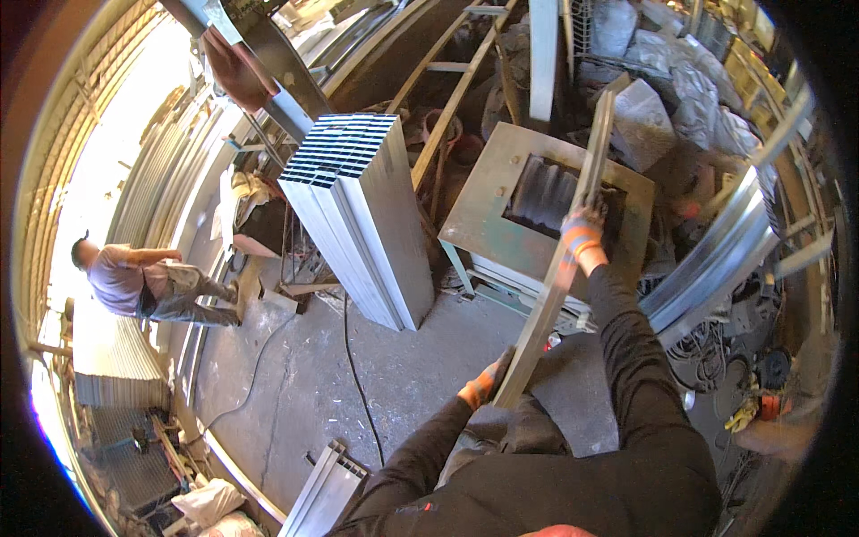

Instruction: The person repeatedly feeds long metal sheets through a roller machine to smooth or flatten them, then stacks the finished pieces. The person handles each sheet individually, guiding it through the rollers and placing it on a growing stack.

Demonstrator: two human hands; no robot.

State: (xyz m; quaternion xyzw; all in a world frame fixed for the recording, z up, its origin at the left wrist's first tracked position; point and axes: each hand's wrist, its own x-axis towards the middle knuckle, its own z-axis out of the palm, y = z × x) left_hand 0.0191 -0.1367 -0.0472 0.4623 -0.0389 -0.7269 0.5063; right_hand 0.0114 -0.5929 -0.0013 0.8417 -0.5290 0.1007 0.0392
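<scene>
A long metal profile slants across in front of me, its near end low by my body and its far end up over a metal machine table. My right hand, in an orange and grey glove, is closed round the profile's upper part, above the table's dark rectangular opening. Lower down, my left hand, gloved alike, grips the side of the profile close to its near end; its fingertips are partly hidden.
A tall stack of silver profiles stands left of the table. More profiles lean at the right, and a short bundle sits at lower left. Black cable crosses the floor. A person walks at far left.
</scene>
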